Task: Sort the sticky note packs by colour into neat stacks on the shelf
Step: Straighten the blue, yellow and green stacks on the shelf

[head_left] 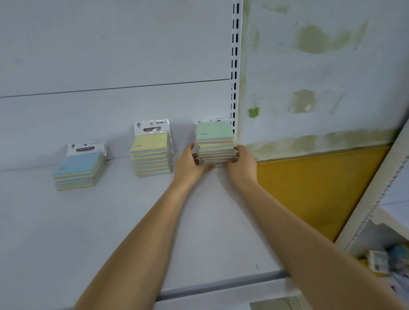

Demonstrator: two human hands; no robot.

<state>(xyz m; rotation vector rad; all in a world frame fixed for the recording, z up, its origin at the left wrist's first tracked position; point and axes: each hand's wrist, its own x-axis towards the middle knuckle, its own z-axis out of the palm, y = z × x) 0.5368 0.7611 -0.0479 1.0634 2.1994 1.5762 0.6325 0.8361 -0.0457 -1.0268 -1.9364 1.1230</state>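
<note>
Head view, shelf: the white shelf [113,229] carries three stacks along its back panel, well apart from one another.
Head view, blue-topped stack [78,169]: farthest left and the lowest, with a header card standing behind it.
Head view, yellow-topped stack [152,154]: in the middle, taller, with fairly even edges.
Head view, green-topped stack [214,140]: at the right end, just beside the slotted upright [235,59], and between my two hands.
Head view, my left hand [192,164]: my thumb is raised along the stack's left side and my fingers curl in against its lower packs.
Head view, my right hand [242,163]: my fingers wrap the lower right side, so I hold the stack from both sides.
Step in hand: I judge that I am squaring up or seating the green stack, since all three colours already stand apart.
Next move: I should press evenly from both sides so the packs line up, then let go gently, because a tall stack of slick wrappers could slide or lean.
</note>
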